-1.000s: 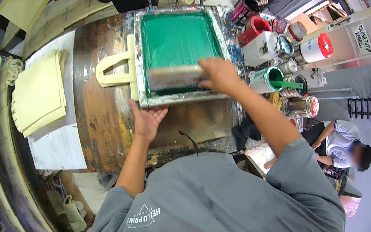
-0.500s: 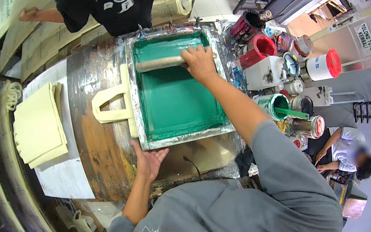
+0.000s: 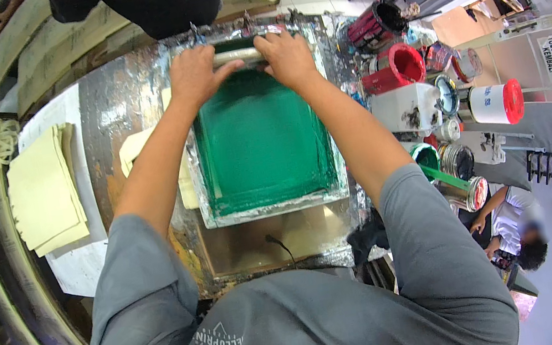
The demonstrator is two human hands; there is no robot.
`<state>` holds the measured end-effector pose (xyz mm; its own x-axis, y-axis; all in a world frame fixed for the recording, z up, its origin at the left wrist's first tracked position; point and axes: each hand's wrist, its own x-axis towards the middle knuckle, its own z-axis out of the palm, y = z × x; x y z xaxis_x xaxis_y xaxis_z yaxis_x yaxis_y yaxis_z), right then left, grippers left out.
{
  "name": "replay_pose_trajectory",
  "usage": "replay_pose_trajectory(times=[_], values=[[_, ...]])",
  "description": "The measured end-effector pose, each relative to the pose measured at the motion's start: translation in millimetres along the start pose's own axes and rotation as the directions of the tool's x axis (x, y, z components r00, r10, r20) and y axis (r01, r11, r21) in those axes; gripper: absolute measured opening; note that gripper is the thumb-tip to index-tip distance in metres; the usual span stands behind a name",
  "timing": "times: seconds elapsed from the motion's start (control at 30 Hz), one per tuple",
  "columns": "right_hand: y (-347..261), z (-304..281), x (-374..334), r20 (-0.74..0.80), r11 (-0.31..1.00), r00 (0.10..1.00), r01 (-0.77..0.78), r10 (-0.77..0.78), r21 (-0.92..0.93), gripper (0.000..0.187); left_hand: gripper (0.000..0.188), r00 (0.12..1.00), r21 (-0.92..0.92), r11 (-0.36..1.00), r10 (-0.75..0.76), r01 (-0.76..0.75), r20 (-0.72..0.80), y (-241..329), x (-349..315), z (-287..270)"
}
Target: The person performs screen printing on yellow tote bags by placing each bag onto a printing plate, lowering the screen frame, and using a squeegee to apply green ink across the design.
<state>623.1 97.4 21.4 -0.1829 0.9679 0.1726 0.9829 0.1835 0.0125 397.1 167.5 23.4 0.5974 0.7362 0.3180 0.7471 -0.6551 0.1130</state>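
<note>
A screen-printing frame point(image 3: 275, 211) lies flat on the table, its mesh point(image 3: 264, 145) coated with green ink. At its far end my left hand point(image 3: 196, 77) and my right hand point(image 3: 287, 61) both grip a squeegee point(image 3: 236, 57), one near each end, fingers over the far side of its handle. The squeegee's blade is mostly hidden. From under the frame's left side a cream cloth bag point(image 3: 186, 186) sticks out, and its handle point(image 3: 131, 149) is partly covered by my left forearm.
Folded cream bags point(image 3: 44, 187) are stacked on white paper at the left. Paint cans and jars, including a red can point(image 3: 396, 70) and a green one with a stirring stick point(image 3: 444, 177), crowd the right edge. A person in black point(image 3: 155, 4) stands across the table; another sits far right.
My left hand has come up from the frame's near left corner and taken hold of the squeegee. The squeegee has moved farther away, to the far end of the frame, with my right hand.
</note>
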Motion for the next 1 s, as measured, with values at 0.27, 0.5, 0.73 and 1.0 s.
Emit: replay_pose_trajectory(times=[0.27, 0.5, 0.73, 1.0], values=[[-9.5, 7.0, -52.0, -0.036, 1.0, 0.999, 0.001, -0.001, 0.01, 0.05, 0.068, 0.991, 0.044, 0.998, 0.044, -0.039, -0.124, 25.7, -44.2, 14.8], [-27.3, -16.8, -76.3, 0.119, 0.999, 0.993, -0.013, 0.006, 0.052, 0.052, 0.071, 0.996, 0.024, 0.999, 0.033, -0.031, -0.089, 38.8, -75.5, 0.0], [-92.0, -36.2, -202.2, 0.087, 0.999, 0.996, 0.001, -0.005, 0.053, 0.056, 0.064, 0.998, -0.081, 0.996, 0.026, -0.03, -0.049, 93.8, -194.3, -33.9], [-108.9, -55.1, -221.2, 0.142, 0.997, 0.989, -0.052, 0.044, 0.057, 0.05, 0.065, 0.997, -0.19, 0.981, -0.038, 0.05, 0.064, 105.1, -213.4, -64.0]])
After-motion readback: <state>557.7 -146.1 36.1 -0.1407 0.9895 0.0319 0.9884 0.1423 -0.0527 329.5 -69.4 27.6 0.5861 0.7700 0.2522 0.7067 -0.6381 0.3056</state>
